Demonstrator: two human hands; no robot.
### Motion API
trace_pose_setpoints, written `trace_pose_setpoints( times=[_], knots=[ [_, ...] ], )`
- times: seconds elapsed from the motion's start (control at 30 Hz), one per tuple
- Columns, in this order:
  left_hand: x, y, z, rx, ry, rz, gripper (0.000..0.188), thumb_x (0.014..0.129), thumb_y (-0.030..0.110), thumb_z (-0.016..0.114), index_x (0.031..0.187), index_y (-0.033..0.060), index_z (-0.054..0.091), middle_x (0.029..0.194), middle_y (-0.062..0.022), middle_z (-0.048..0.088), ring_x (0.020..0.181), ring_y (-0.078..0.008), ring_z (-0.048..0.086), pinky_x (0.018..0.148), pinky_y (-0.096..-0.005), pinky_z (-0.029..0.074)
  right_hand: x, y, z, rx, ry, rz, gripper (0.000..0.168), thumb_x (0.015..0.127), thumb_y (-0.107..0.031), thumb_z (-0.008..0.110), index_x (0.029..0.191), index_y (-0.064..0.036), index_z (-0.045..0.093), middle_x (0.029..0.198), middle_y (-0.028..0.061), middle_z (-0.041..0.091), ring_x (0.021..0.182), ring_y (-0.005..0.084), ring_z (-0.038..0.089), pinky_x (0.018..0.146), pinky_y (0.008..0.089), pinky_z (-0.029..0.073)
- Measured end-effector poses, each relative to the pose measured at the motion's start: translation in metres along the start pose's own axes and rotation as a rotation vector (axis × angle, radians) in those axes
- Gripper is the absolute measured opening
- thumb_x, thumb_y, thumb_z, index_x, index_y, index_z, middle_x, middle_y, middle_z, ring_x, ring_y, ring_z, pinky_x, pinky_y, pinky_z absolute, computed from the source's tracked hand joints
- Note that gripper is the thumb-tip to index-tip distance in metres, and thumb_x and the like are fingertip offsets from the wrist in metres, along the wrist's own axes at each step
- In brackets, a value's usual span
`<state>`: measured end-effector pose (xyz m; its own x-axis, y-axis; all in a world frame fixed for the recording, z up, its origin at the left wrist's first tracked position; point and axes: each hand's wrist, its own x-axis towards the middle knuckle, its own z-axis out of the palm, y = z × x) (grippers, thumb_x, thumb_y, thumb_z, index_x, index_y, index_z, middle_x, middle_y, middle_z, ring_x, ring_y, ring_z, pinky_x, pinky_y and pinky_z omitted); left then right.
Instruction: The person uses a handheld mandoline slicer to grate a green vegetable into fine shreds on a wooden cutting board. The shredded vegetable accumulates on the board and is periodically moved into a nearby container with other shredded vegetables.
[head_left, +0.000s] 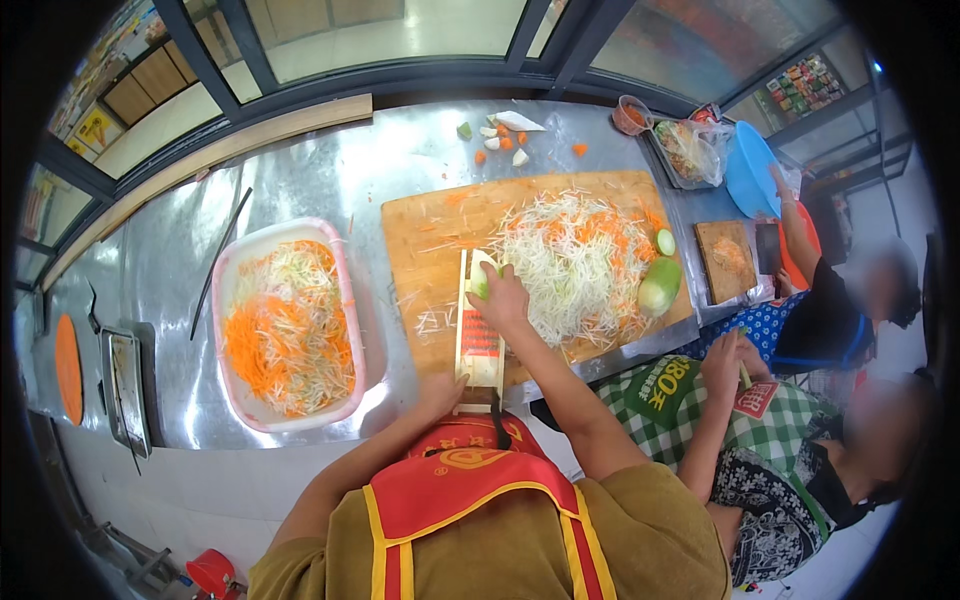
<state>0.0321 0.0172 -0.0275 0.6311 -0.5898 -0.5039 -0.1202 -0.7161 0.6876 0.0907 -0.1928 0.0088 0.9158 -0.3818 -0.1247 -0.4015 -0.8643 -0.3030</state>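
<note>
My right hand (504, 296) grips a piece of pale green radish (480, 271) against the upper part of a mandoline shredder (480, 334). The shredder has a cream frame and an orange-red cutting area. My left hand (442, 393) holds the shredder's near end, by the counter edge. Beneath the shredder lies a wooden cutting board (427, 277). To the right of my right hand, a broad heap of white and orange shreds (574, 262) covers much of the board. A larger piece of green radish (660, 286) and a smaller cut piece (665, 241) lie at the heap's right side.
A pink-rimmed tub (358, 322) of shreds stands left on the metal counter (300, 180). Vegetable scraps (504, 139) lie behind the board. Two people work at the right, one near a blue basin (750, 171) and a small board (724, 262). A metal tray (124, 382) sits far left.
</note>
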Motion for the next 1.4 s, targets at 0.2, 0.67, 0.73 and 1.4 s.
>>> trace_pose_setpoints(
  times=[0.2,0.67,0.73,1.4],
  knots=[
    [-0.052,-0.052,-0.047,-0.055,0.233,0.049,0.030,0.092,0.031,0.058,0.100,0.0026,0.063,0.083,-0.0175,0.066,0.078,-0.0351,0.065,0.070,-0.0458,0.050,0.000,0.007,0.028,-0.008,0.115,-0.014,0.066,0.076,-0.043,0.073,0.134,-0.023,0.048,0.114,0.0182,0.049,0.097,0.0385,0.059,0.081,0.0480,0.052],
    [-0.316,-0.185,-0.050,-0.062,-0.007,-0.497,0.018,0.090,0.018,0.057,0.094,0.0019,0.063,0.089,-0.0185,0.068,0.081,-0.0367,0.065,0.072,-0.0441,0.051,-0.003,-0.007,0.009,-0.030,-0.003,0.122,0.067,0.078,-0.041,0.074,0.136,-0.025,0.046,0.119,0.0151,0.047,0.103,0.0360,0.058,0.084,0.0465,0.052],
    [-0.316,-0.183,-0.055,-0.063,0.034,-0.502,0.017,0.090,0.018,0.057,0.094,0.0020,0.063,0.089,-0.0183,0.068,0.080,-0.0363,0.065,0.072,-0.0439,0.051,-0.001,-0.004,0.011,-0.014,-0.004,0.099,0.067,0.077,-0.040,0.074,0.136,-0.024,0.046,0.119,0.0158,0.047,0.103,0.0358,0.057,0.084,0.0463,0.052],
    [-0.171,-0.071,-0.190,-0.121,0.631,-0.367,0.017,0.089,0.017,0.058,0.095,0.0032,0.066,0.087,-0.0153,0.069,0.080,-0.0323,0.066,0.072,-0.0409,0.052,-0.005,0.006,0.005,0.074,-0.034,0.001,0.067,0.077,-0.036,0.075,0.136,-0.022,0.046,0.120,0.0165,0.046,0.103,0.0364,0.057,0.083,0.0462,0.052]
  ],
)
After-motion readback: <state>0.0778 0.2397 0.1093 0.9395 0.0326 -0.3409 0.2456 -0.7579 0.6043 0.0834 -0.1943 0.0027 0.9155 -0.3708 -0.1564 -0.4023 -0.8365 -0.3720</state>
